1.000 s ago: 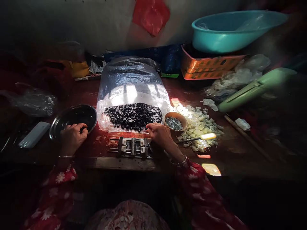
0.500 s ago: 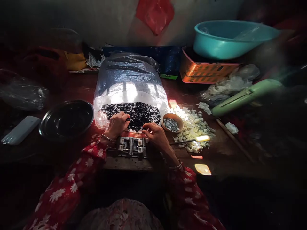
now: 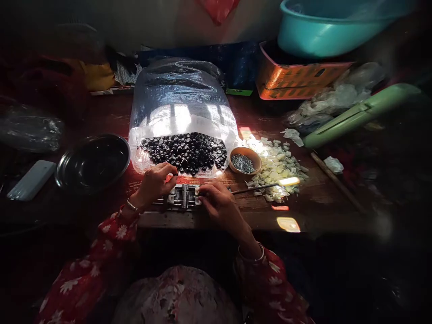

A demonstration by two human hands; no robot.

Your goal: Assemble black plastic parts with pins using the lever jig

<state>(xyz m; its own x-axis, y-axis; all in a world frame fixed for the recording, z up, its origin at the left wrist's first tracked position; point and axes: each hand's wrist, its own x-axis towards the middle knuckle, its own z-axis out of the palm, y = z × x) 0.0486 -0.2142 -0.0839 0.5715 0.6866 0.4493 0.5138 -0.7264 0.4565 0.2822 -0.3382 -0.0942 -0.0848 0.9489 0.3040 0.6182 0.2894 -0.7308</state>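
1. Head view: left hand (image 3: 154, 184), fingers (image 3: 168, 173) curled, touching the metal jig (image 3: 184, 196) on the desk (image 3: 111, 119).
2. Right hand (image 3: 219, 204), fingers (image 3: 208, 192) bent on the jig's right end; grip cannot be told.
3. Beyond the fingers: black pieces (image 3: 184, 154) in a plastic bag (image 3: 178, 90).
4. Right of the fingers: bowl of nails (image 3: 245, 161).
5. Left of the fingers: steel bowl (image 3: 92, 163).
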